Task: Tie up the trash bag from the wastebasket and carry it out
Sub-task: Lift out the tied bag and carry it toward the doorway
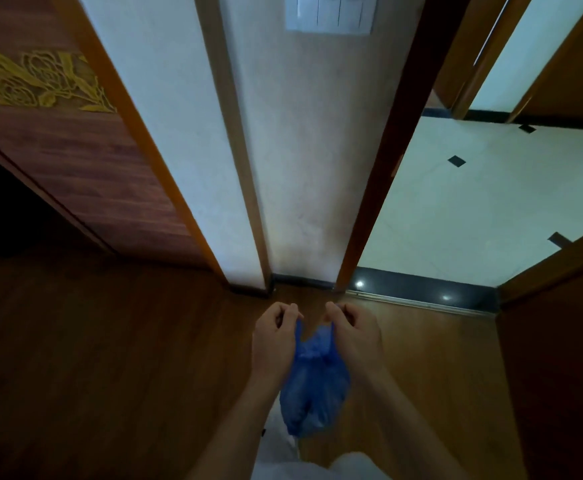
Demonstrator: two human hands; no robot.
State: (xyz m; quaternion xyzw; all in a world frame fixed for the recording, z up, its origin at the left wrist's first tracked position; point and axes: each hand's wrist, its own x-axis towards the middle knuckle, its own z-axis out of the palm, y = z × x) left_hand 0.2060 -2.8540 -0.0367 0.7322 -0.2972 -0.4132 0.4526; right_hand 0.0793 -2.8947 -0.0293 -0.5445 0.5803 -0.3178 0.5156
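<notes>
A small blue plastic trash bag (312, 386) hangs in front of me, low in the middle of the head view, bulging with contents I cannot make out. My left hand (274, 341) pinches the bag's left handle strip with closed fingers. My right hand (354, 336) pinches the right strip the same way. The two strips are pulled up and apart above the gathered neck of the bag. No wastebasket is in view.
I stand on a brown wooden floor (110, 375) facing a white wall pillar (311, 168). An open doorway at the right leads over a dark threshold (421, 289) onto pale tiles (473, 202). A carved wooden door (75, 150) stands at the left.
</notes>
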